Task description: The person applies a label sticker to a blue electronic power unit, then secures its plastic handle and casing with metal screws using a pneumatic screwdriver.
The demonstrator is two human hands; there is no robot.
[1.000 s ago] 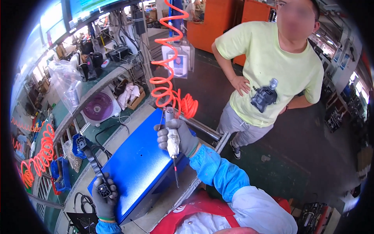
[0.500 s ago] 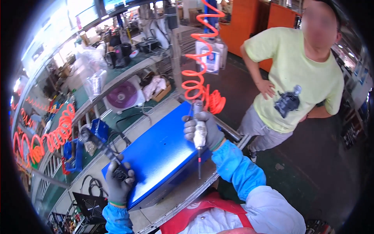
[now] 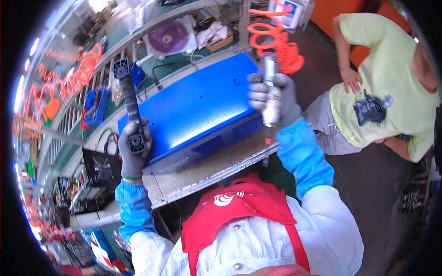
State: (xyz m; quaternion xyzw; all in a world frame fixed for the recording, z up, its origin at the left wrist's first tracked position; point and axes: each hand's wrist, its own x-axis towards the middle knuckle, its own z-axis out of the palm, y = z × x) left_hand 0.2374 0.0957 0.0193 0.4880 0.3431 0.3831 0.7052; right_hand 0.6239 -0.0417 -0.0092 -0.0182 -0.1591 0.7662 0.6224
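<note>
Gloved in grey, my left hand (image 3: 133,154) is closed around the lower end of a black plastic handle (image 3: 130,99). The handle stands up from my fist over the left end of a blue metal case (image 3: 198,110), its ribbed hollow ends showing. My right hand (image 3: 287,99), also gloved, grips a silver air screwdriver (image 3: 272,103) beyond the case's right end. The bit of the screwdriver points down, past the bench edge. Small holes show in the top of the case, which lies on the workbench (image 3: 170,184).
A person in a pale yellow shirt (image 3: 391,69) stands at the right, hand on hip. Orange coiled hoses (image 3: 291,57) hang behind the screwdriver and at the far left. A purple fan-like disc (image 3: 169,37) lies behind the case. Black fan unit (image 3: 101,168) and cables sit left.
My view has tilted down, so the case and bench appear higher. The black handle has turned more upright, with its ends facing me. Both hands keep their hold.
</note>
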